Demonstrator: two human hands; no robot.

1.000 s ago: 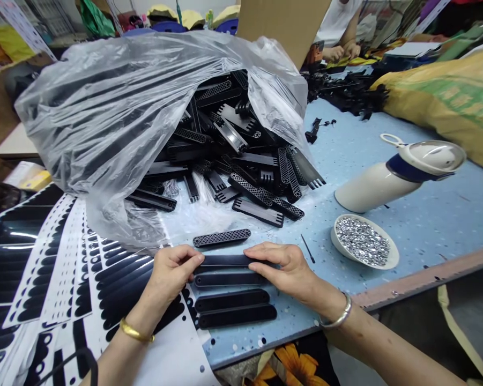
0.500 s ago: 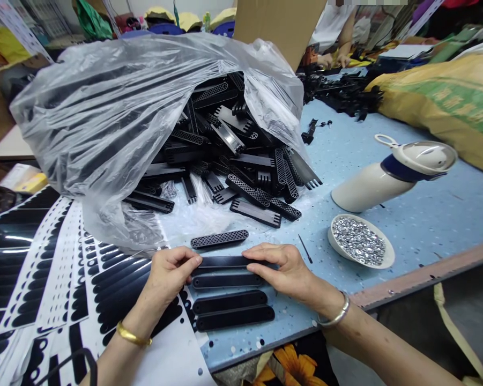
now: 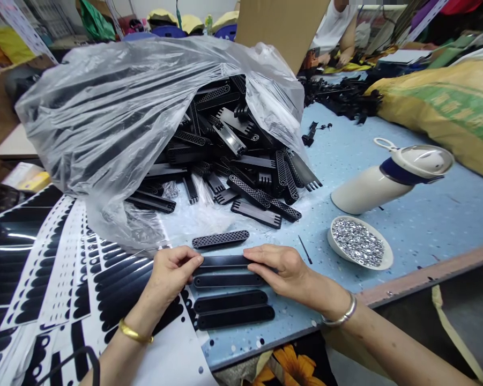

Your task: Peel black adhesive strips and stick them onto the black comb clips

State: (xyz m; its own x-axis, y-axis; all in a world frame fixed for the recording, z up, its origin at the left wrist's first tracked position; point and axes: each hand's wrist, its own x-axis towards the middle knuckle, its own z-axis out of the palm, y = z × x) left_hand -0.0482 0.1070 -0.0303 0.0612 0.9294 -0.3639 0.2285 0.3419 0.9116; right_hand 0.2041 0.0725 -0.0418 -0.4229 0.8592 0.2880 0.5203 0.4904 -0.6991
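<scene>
Both ends of a long black plastic bar (image 3: 224,261) are in my hands, low over the blue table. My left hand (image 3: 176,271) pinches its left end between thumb and fingers. At the right end, my right hand (image 3: 279,266) has its thumb below and its fingers laid along the top. Nearer me lie several similar bars in a row, among them a smooth black bar (image 3: 229,281) with rounded ends and, closest to the edge, another black bar (image 3: 236,317). Just beyond my hands sits a bar with a lattice face (image 3: 221,239).
A clear plastic bag (image 3: 116,107) spills black plastic parts (image 3: 249,190) at the back. Sheets of black stickers (image 3: 120,292) spread on the left. To the right are a white bottle (image 3: 372,185), a bowl of small metal pieces (image 3: 359,244) and a thin black rod (image 3: 305,250). Another person (image 3: 337,32) sits behind.
My hands keep the same hold on the bar, with almost no movement. The view has shifted slightly; the person at the back has moved their hands a little.
</scene>
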